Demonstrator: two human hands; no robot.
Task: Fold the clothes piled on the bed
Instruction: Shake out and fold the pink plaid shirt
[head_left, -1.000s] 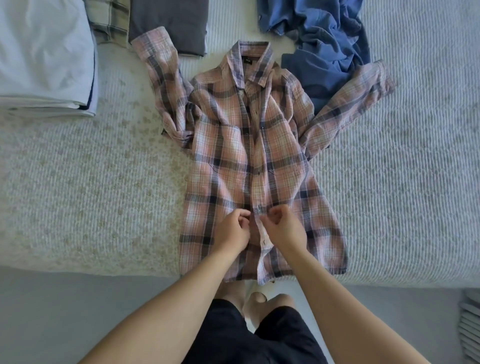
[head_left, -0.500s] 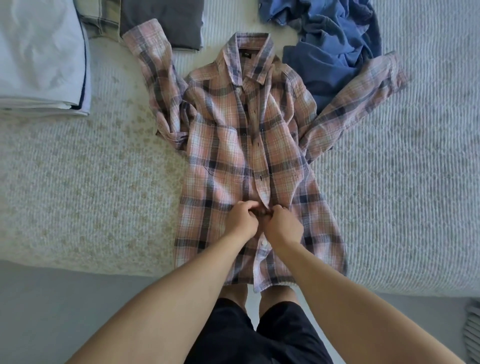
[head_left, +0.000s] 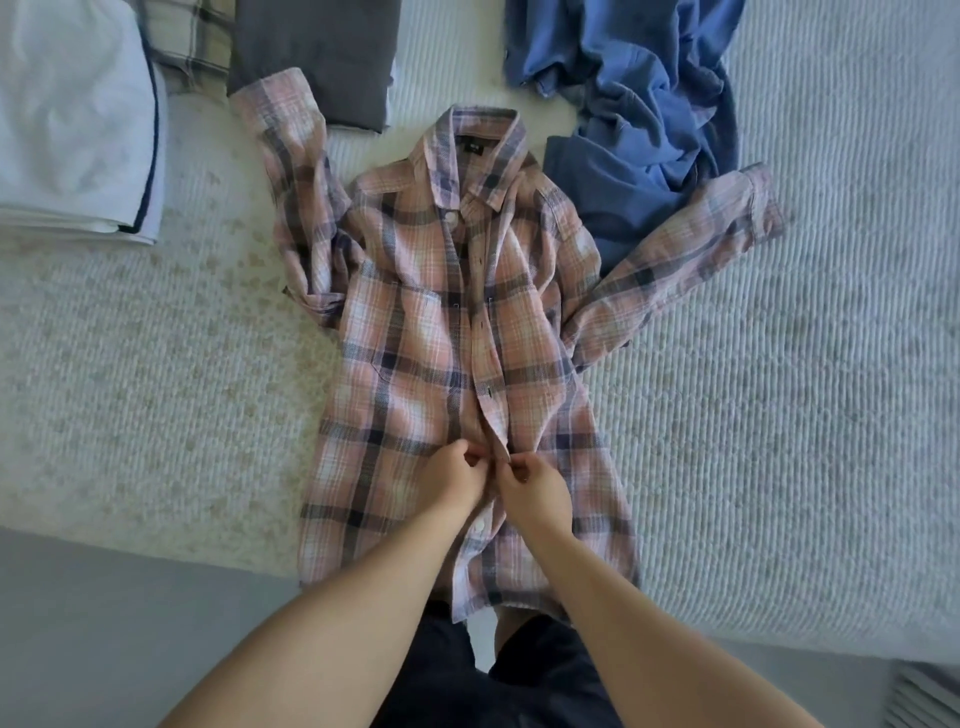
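Observation:
A pink and navy plaid shirt (head_left: 415, 343) lies face up on the bed (head_left: 779, 389), collar away from me, both sleeves spread outward. Its hem hangs over the bed's near edge. My left hand (head_left: 457, 480) pinches the left side of the button placket low on the shirt front. My right hand (head_left: 535, 486) pinches the right side of the placket just beside it. The two hands almost touch. A crumpled blue garment (head_left: 639, 119) lies at the back right, partly under the shirt's right sleeve.
Folded white and light blue clothes (head_left: 72, 119) are stacked at the back left. A folded grey garment (head_left: 317, 57) and a plaid one (head_left: 192, 41) lie behind the shirt's left sleeve. Grey floor (head_left: 104, 623) runs along the bed's near edge.
Both hands have moved a little up the placket and drawn closer together. The shirt front between them has been pulled closed.

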